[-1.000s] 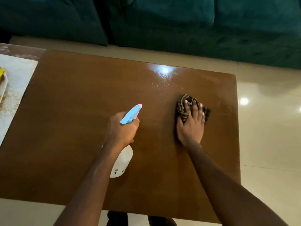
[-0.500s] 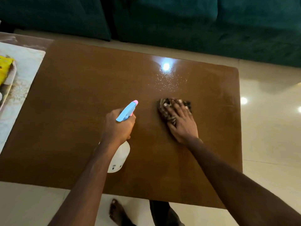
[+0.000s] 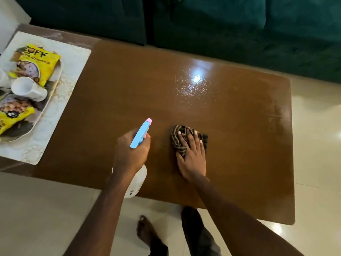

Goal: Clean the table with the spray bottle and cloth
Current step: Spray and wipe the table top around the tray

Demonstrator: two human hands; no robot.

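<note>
Dark teal sofa [image 3: 239,30] ran along the far side, pale glossy tiled floor [image 3: 317,145] all round. The brown wooden table [image 3: 249,172] filled most of the view, with a shiny wet patch of spray droplets [image 3: 193,85] toward its far edge.

The left end was the cluttered bit: a pale patterned placemat [image 3: 73,61] with a white tray [image 3: 54,100] on it. The tray held two yellow snack packets [image 3: 42,61] and a white mug [image 3: 29,88] lying on its side, all well apart from the hands.

The left hand [image 3: 131,150] was wrapped round the neck of the spray bottle [image 3: 141,134], white body, blue head, pink nozzle pointing at the far edge. The bottle sat over the near edge; I couldn't tell if it touched the wood.

Just beside it, the right hand [image 3: 192,157] lay flat, fingers slightly spread, pressing the bunched striped cloth [image 3: 177,143] onto mid-table.

A bare foot [image 3: 145,230] showed below the table edge.
</note>
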